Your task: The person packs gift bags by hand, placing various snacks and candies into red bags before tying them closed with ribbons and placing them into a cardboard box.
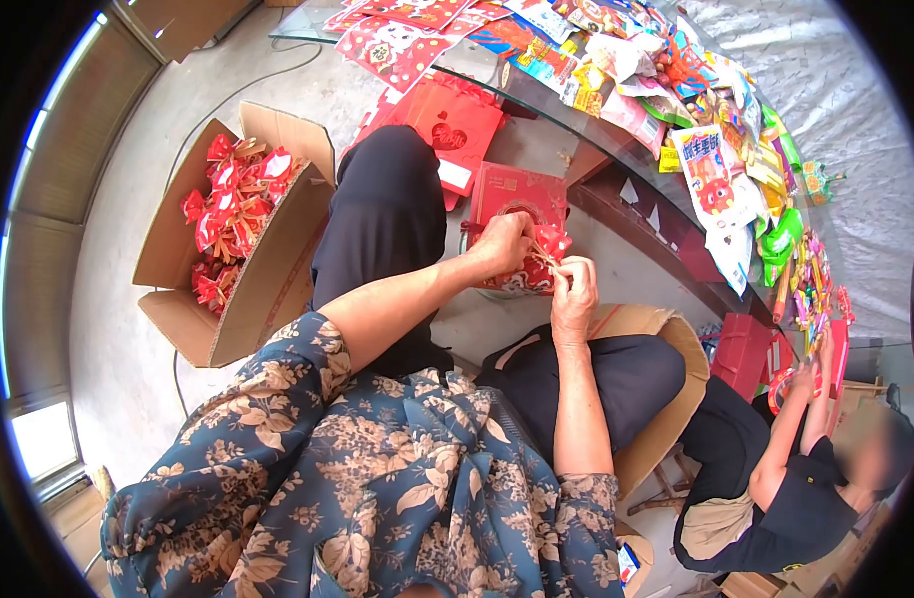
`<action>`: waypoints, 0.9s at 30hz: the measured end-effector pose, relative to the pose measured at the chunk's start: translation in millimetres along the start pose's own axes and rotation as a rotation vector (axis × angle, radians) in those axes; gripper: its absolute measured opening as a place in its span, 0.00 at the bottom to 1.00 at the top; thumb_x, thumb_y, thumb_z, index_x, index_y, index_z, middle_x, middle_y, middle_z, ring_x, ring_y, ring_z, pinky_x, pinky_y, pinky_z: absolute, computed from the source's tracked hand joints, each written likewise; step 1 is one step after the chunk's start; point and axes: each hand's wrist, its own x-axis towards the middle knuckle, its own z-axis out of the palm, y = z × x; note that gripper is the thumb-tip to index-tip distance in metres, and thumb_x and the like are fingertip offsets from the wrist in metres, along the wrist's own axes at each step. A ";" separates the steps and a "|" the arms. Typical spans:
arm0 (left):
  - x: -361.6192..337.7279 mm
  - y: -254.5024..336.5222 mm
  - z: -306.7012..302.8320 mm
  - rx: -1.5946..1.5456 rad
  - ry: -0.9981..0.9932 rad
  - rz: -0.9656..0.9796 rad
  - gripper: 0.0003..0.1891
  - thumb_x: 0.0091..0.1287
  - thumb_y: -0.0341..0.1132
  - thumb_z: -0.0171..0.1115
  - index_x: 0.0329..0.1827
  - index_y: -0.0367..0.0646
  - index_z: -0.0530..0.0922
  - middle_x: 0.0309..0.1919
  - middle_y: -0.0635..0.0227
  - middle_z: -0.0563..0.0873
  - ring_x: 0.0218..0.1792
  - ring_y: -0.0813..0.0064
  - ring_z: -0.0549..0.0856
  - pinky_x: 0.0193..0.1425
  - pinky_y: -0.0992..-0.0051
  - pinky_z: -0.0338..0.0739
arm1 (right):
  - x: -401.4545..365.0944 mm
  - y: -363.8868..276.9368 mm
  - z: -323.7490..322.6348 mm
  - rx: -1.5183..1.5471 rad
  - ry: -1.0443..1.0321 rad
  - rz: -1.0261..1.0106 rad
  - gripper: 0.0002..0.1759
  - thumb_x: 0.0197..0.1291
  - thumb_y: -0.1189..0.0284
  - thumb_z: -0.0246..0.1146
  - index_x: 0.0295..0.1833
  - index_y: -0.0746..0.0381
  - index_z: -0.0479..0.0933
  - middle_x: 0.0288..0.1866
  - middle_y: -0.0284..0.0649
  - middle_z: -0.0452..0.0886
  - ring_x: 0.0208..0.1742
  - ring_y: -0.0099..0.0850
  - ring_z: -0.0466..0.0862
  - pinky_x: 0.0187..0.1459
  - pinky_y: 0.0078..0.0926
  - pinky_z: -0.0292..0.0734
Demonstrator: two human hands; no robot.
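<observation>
In the head view, a small pouch (553, 238) of shiny red material, with crinkled folds, is between the person's two hands, above the lap. A tan ribbon (544, 258), thin like a cord, is at its gathered neck. Just behind the pouch there is a flat red box (518, 187) with smooth surface and a pale printed design. Further forward, red gift boxes (455, 128) with a heart print stand near the bench (611, 138), whose top is of clear glass with a curved edge. On this glass lie red printed sheets (385, 52) and a loose heap of glossy plastic snack packets (714, 179) in many colours. A whitish wrinkled sheet (856, 120) spreads beyond them.

On the left, an open carton (268, 269) of plain brown cardboard, with raised flaps, holds many similar red pouches (240, 204), tied and crumpled.

The left hand (504, 245) comes across the dark trousers with a straight forearm; its back is upward and its fingers are bent, pinching the ribbon close to the neck. The right hand (575, 297) rises from a forearm that is nearly vertical in the view, wrist bent, with thumb and forefinger closed on the ribbon. The hands are near each other but apart.

At right, another person (801, 498) in dark clothes reaches both arms toward the bench.
</observation>
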 end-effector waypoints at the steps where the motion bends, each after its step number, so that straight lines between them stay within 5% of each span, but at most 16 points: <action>1: 2.9 -5.7 2.0 -0.062 0.018 -0.021 0.02 0.65 0.23 0.53 0.37 0.34 0.73 0.22 0.58 0.83 0.19 0.71 0.85 0.18 0.71 0.78 | -1.1 -0.4 0.1 -0.021 -0.002 -0.007 0.10 0.51 0.85 0.64 0.35 0.63 0.71 0.38 0.42 0.76 0.39 0.41 0.79 0.39 0.36 0.75; 6: 3.8 -8.9 7.1 -0.207 0.081 -0.078 0.02 0.67 0.23 0.49 0.40 0.35 0.70 0.26 0.58 0.82 0.20 0.69 0.86 0.17 0.71 0.79 | 0.3 -16.5 -3.1 -0.043 -0.081 -0.049 0.09 0.54 0.82 0.65 0.37 0.62 0.72 0.38 0.41 0.77 0.36 0.38 0.79 0.38 0.34 0.75; 13: 6.3 -16.6 7.8 -0.259 0.005 -0.101 0.03 0.69 0.24 0.49 0.43 0.37 0.68 0.30 0.58 0.82 0.24 0.68 0.87 0.20 0.72 0.81 | -1.0 -3.9 -14.7 0.433 0.117 0.461 0.05 0.66 0.73 0.62 0.40 0.63 0.75 0.29 0.29 0.77 0.27 0.17 0.74 0.30 0.17 0.72; 18: 8.8 -18.4 9.4 -0.420 0.036 -0.142 0.03 0.69 0.25 0.50 0.41 0.35 0.71 0.32 0.56 0.84 0.27 0.64 0.89 0.22 0.68 0.85 | -14.9 2.9 -11.6 0.480 -0.189 0.720 0.04 0.62 0.76 0.64 0.41 0.63 0.77 0.29 0.30 0.79 0.26 0.16 0.75 0.29 0.15 0.72; 27: 5.3 -17.3 10.7 -0.374 -0.053 -0.138 0.04 0.71 0.26 0.51 0.45 0.36 0.68 0.34 0.57 0.82 0.29 0.64 0.88 0.26 0.69 0.85 | -14.9 3.7 1.9 0.541 -0.105 0.658 0.06 0.62 0.74 0.65 0.41 0.63 0.76 0.32 0.30 0.81 0.30 0.16 0.77 0.32 0.15 0.73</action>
